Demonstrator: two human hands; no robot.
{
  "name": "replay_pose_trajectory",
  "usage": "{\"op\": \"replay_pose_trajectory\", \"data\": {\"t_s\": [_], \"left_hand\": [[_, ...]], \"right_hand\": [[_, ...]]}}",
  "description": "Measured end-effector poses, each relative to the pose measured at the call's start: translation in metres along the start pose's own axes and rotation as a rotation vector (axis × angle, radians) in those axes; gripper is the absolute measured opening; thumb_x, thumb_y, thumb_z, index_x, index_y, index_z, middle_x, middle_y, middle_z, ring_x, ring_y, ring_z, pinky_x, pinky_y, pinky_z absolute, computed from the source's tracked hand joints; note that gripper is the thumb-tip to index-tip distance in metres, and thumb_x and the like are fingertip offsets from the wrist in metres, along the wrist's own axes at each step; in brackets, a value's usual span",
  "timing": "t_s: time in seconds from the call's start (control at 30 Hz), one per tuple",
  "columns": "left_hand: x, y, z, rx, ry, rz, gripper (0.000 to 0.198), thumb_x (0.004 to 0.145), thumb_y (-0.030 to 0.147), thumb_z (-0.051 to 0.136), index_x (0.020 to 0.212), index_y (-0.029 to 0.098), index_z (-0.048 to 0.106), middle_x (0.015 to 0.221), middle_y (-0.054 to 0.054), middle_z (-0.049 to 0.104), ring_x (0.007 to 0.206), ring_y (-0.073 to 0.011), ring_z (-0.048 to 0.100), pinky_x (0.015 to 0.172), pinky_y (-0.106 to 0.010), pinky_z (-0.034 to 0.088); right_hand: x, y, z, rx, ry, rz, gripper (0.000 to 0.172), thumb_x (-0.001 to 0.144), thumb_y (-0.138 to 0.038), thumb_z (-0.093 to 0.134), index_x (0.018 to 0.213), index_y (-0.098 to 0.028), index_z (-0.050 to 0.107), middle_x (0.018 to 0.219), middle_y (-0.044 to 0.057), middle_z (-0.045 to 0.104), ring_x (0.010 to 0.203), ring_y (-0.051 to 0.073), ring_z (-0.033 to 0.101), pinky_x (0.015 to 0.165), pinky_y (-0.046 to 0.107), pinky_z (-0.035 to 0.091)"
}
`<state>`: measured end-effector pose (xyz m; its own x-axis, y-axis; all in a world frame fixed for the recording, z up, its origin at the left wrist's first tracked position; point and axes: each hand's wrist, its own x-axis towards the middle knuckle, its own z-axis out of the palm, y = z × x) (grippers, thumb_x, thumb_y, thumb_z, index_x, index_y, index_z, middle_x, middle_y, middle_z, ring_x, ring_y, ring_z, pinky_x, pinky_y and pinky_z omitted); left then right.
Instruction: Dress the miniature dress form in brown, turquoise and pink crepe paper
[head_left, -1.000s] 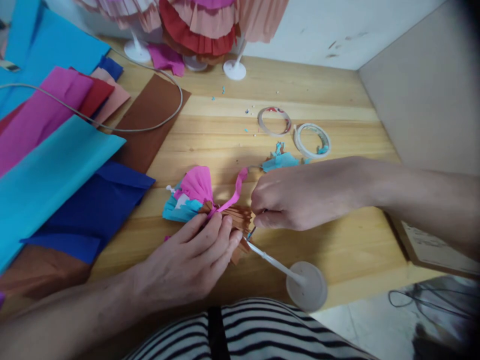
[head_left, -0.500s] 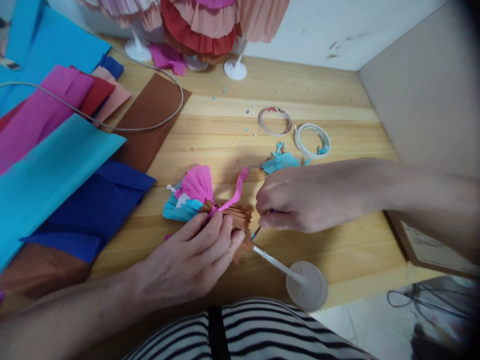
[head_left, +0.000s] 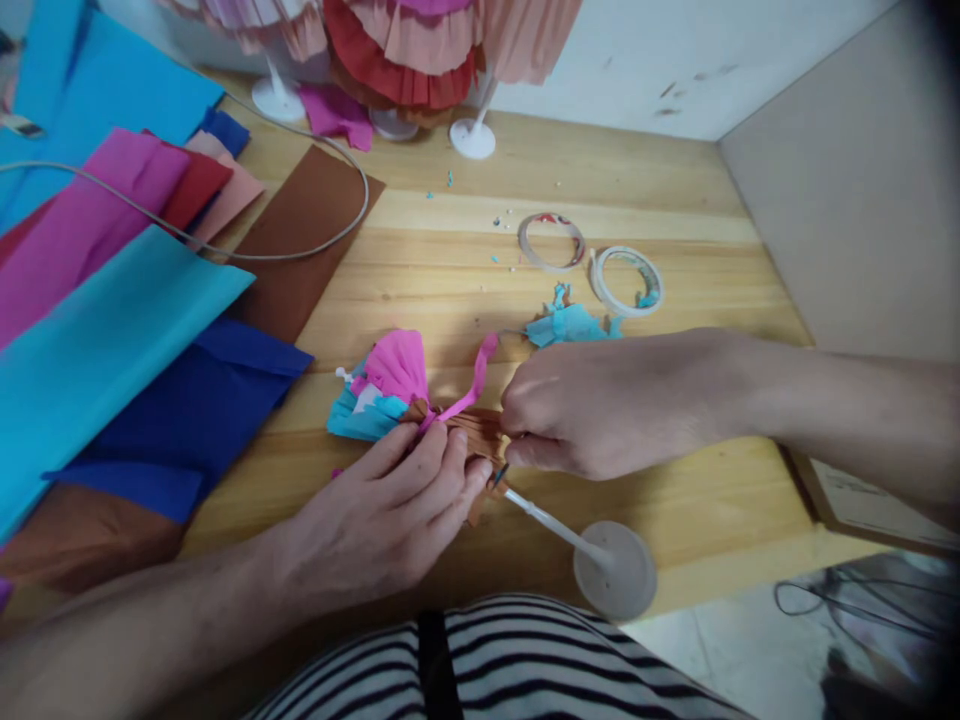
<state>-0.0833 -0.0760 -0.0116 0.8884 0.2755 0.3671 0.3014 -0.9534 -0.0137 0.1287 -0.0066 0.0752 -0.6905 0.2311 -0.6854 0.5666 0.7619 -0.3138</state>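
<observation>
A doll-like figure dressed in pleated crepe paper lies on its side, with a pink piece (head_left: 396,366), a turquoise piece (head_left: 367,418) and a brown pleated skirt (head_left: 480,430). Its white stem (head_left: 541,516) runs to a round white base (head_left: 615,572) at the table's front edge. My left hand (head_left: 405,505) is closed over the skirt, pressing it down. My right hand (head_left: 574,410) is closed at the skirt's right edge, round a thin dark tool (head_left: 501,474) whose tip meets the brown paper; its kind is hidden. A pink paper strip (head_left: 480,375) curls up from the waist.
Crepe paper sheets, turquoise (head_left: 112,370), dark blue (head_left: 187,410) and brown (head_left: 315,210), cover the left, crossed by a grey cable (head_left: 330,245). Two tape rolls (head_left: 551,243) and turquoise scraps (head_left: 570,325) lie beyond my hands. Paper-dressed figures on white bases (head_left: 472,139) stand behind.
My right hand has moved slightly left and closer to the brown skirt, the tool tip now lower at its edge. My left hand has hardly moved.
</observation>
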Motion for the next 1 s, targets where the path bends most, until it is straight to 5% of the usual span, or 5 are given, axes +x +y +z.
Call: {"op": "replay_pose_trajectory", "data": {"t_s": [0.37,0.8,1.0], "left_hand": [[0.0001,0.0002,0.0021,-0.003,0.009,-0.009,0.040,0.093,0.017,0.042,0.129,0.008,0.056,0.124,-0.014,0.063,0.122,-0.0278,0.051,0.104,-0.042,0.039],[0.0019,-0.0004,0.0002,0.021,-0.005,0.014,0.040,0.093,0.018,0.042,0.128,0.007,0.057,0.123,-0.014,0.064,0.119,-0.0288,0.053,0.102,-0.042,0.041],[0.0016,-0.0011,-0.0001,0.009,0.006,0.022,0.039,0.093,0.016,0.042,0.127,0.006,0.058,0.123,-0.014,0.065,0.120,-0.0295,0.052,0.102,-0.044,0.041]], "right_hand": [[0.0024,0.0035,0.0041,0.082,0.028,-0.013,0.034,0.093,-0.022,0.056,0.064,-0.012,0.069,0.055,0.000,0.058,0.046,0.008,0.028,0.051,0.028,0.021],[0.0040,0.0059,0.0055,0.210,0.030,-0.011,0.021,0.087,-0.019,0.061,0.071,-0.014,0.073,0.062,0.001,0.064,0.053,0.010,0.037,0.057,0.026,0.028],[0.0053,0.0062,0.0034,0.230,-0.017,0.008,0.032,0.093,-0.021,0.053,0.067,-0.012,0.069,0.059,0.000,0.061,0.049,0.008,0.034,0.053,0.026,0.024]]}}
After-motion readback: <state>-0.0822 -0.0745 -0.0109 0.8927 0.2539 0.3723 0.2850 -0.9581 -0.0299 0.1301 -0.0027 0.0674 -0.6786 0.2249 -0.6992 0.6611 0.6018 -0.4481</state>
